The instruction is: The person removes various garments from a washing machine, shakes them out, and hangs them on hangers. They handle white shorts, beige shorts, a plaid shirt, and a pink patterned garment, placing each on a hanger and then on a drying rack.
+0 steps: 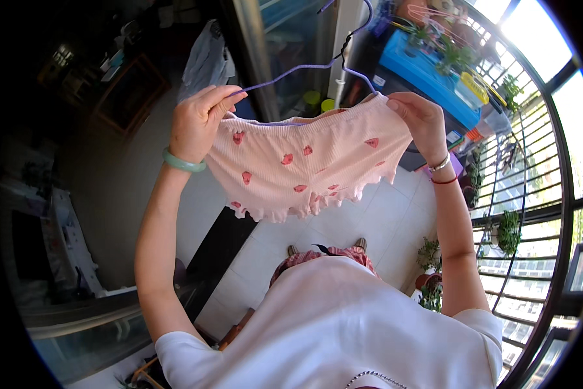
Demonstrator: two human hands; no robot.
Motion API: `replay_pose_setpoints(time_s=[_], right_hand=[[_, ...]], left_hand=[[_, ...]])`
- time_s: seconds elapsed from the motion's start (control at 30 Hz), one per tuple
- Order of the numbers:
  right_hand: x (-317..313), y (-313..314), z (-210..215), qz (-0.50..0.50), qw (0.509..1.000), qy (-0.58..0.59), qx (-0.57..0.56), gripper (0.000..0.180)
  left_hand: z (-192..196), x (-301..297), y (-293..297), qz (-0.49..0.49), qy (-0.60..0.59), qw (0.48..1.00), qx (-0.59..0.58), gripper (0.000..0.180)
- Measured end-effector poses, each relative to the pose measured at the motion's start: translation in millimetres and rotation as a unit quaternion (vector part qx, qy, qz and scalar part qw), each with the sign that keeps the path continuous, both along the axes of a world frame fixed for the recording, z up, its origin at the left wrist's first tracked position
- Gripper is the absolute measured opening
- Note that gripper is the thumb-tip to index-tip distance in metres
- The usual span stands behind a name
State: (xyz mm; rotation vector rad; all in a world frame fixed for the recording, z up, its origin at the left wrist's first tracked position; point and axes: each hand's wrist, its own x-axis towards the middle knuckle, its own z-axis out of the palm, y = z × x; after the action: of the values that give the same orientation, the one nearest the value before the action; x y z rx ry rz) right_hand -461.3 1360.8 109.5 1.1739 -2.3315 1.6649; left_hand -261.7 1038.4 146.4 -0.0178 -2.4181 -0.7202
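Note:
A pair of pale pink shorts [314, 165] with red fruit-like prints and a frilled hem is spread out between my hands. Inside its waistband runs a purple wire hanger [285, 74], whose hook rises at the top of the view. My left hand [204, 120], below which a green bangle circles the wrist, pinches the waistband and the hanger's left end. At the other end, my right hand [421, 120] grips the waistband's right corner between thumb and fingers, close to the hanger's right shoulder. Part of the hanger is hidden inside the shorts.
A blue-lidded storage box [421, 71] stands at the far right with potted plants and a yellow basket [471, 89] on it. Barred windows [528, 188] line the right side. A sliding door frame [265, 52] and a grey garment [207, 61] are beyond my left hand.

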Motion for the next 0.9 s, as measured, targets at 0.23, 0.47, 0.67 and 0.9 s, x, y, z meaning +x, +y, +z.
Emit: replay_pose_setpoints(time_s=[0.23, 0.47, 0.67, 0.9], right_hand=[[27.1, -128.1, -19.5, -0.019, 0.988, 0.053, -0.142, 0.009], [14.8, -224.4, -3.3, 0.112, 0.974, 0.194, 0.017, 0.018], [2.6, -315.7, -4.3, 0.192, 0.969, 0.157, 0.021, 0.022], [-0.4, -388.5, -24.7, 0.204, 0.975, 0.085, -0.024, 0.019]], left_hand=[[27.2, 73.9, -115.0, 0.094, 0.028, 0.995, -0.024, 0.016], [26.9, 87.8, -200.3, 0.123, -0.004, 0.991, -0.060, 0.017], [17.6, 76.3, -277.3, 0.158, -0.004, 0.987, -0.032, 0.019], [-45.9, 86.7, -375.5, 0.188, 0.144, 0.931, 0.277, 0.038]])
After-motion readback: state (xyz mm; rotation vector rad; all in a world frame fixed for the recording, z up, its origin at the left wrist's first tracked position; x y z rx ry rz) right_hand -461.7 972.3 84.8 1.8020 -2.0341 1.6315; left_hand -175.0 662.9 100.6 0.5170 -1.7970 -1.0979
